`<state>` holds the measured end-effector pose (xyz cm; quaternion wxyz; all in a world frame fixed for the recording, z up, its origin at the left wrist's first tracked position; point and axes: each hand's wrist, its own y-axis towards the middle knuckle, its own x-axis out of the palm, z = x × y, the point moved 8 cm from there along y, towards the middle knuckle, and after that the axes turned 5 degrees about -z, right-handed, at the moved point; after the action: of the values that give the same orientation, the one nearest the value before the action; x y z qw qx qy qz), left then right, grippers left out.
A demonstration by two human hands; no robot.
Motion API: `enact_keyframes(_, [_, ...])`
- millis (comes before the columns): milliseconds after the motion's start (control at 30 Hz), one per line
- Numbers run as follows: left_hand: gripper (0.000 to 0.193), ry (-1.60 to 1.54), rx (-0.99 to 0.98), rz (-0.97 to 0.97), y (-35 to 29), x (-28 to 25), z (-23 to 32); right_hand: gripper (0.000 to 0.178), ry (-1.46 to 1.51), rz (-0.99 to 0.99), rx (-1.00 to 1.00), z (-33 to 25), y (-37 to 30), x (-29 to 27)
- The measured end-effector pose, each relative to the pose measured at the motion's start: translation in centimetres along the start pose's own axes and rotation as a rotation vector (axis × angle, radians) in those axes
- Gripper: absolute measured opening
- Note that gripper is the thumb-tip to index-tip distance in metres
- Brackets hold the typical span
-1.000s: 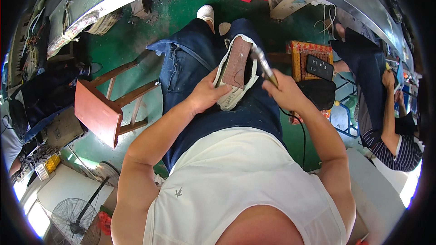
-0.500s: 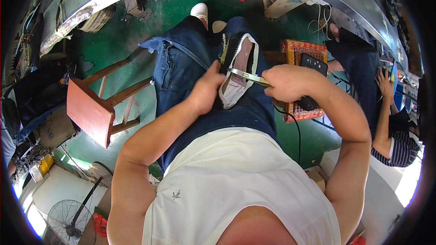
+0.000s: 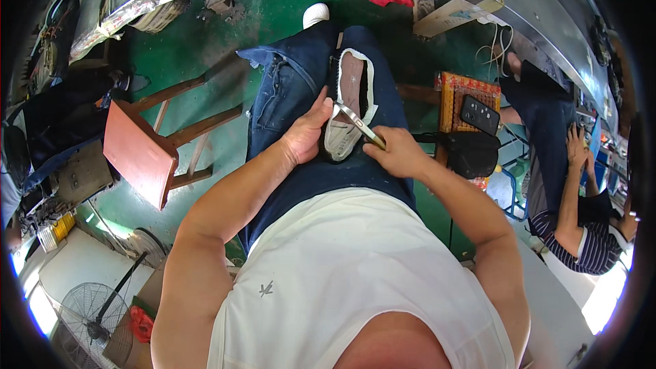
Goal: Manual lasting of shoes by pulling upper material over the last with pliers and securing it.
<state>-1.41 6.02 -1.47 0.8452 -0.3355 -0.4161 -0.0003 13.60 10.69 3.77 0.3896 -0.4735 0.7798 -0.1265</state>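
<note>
Nearly fore-and-aft lengthwise, the shoe (image 3: 342, 134), far end slightly rightward.

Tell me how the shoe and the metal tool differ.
The shoe looks longer and broader; the tool is slim.
The shoe has a pale, ragged rim around a brownish middle; the tool is smooth and silvery.
The shoe lies lengthwise on the dark blue trousers; the tool slants across the shoe's near part, held in the right grip.
Both are over the person's lap.
</note>
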Motion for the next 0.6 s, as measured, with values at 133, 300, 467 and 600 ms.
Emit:
enact_keyframes(133, [0.093, 0.387, 0.079, -0.022, 0.9, 0.6, 0.1, 0.029, 0.495, -0.286, 0.217, 2.8, -2.5, 0.6])
enact_keyframes(300, [0.083, 0.620, 0.065, 0.083, 1.7, 1.8, 0.1, 0.032, 0.187, -0.184, 0.142, 2.8, -3.3, -3.7])
enact_keyframes(467, [0.072, 1.263, 0.155, 0.296, 1.1, 2.9, 1.5, 0.033, -0.190, 0.045, -0.063, 0.5, 0.1, -6.2])
enact_keyframes(600, [0.064, 1.420, 0.202, 0.238, 0.4, 3.3, 2.1, 0.026, 0.244, -0.098, 0.159, 2.8, 1.6, -2.9])
